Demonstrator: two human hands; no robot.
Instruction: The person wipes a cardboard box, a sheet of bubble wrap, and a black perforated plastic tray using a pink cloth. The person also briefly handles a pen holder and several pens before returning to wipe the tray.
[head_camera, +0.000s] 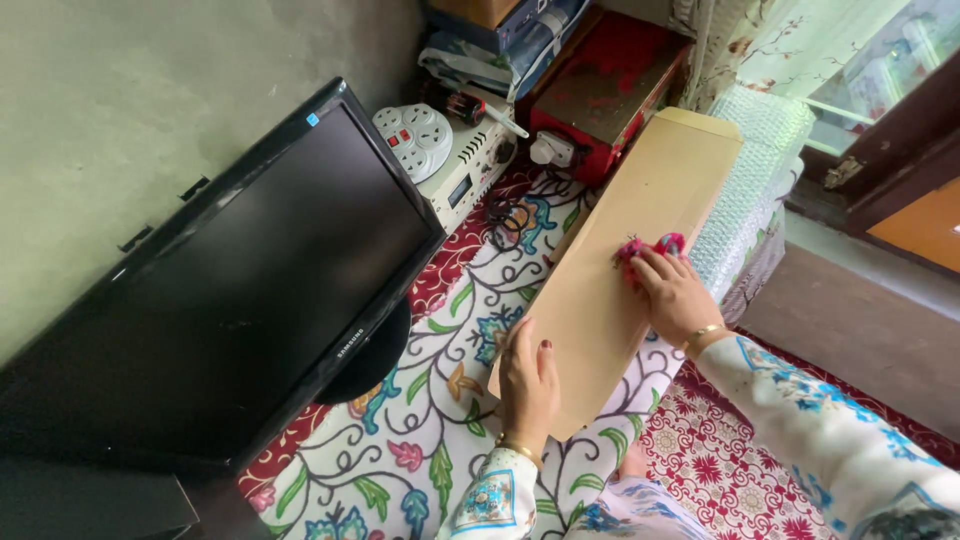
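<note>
— On the floral cloth beside the black monitor, what have you got under your hands?

— A long tan cardboard piece, lying flat and angled away from you, its far end near the red box and its right edge touching the bubble wrap. Your left hand presses flat on the near end, fingers spread and clamped on nothing. Your right hand is closed on a small pink cloth resting on the card's middle.

— How will it handle?

— Light and fairly stiff, I'd judge, though a piece this long may bow or crease if you lift it by one end. Take it by both long edges, near the middle. The surface looks smooth, so it may slide on the fabric unless you pin it down.

— Any containers about?

— The red box at the back, top shut, contents hidden. Whether the cardboard is a closed carton or a flat sheet, you cannot tell from here. A white power strip sits on a pale unit nearby.
</note>
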